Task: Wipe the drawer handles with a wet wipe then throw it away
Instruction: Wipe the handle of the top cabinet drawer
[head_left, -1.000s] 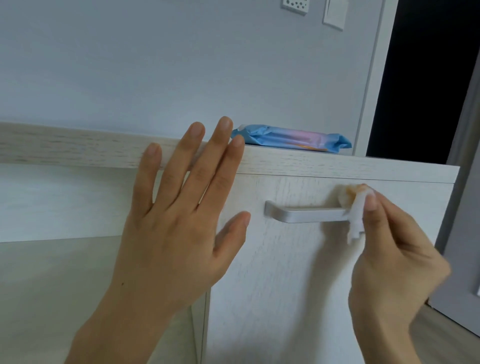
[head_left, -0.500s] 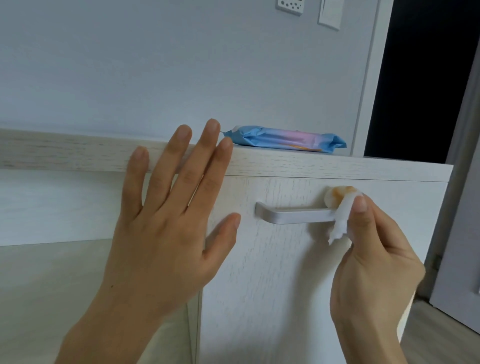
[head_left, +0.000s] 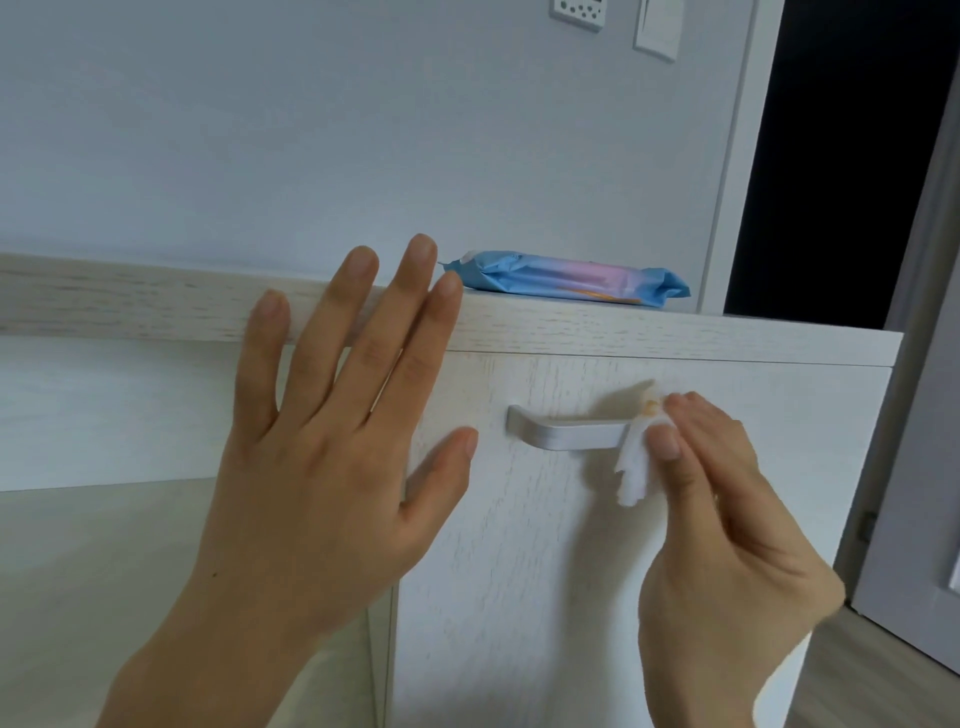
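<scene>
A silver bar handle is fixed on the white wood-grain drawer front. My right hand pinches a crumpled white wet wipe between thumb and fingers and wraps it round the handle's right end, hiding that end. My left hand lies flat with straight, spread fingers against the cabinet's front edge, left of the handle, holding nothing.
A blue and pink wet-wipe pack lies on the cabinet top. An open shelf compartment is at the left. A dark doorway and a grey door stand at the right. Wall switches are above.
My right hand has slid the wipe slightly leftward along the handle's right end. My left hand stays flat in about the same place; the view has shifted a little.
</scene>
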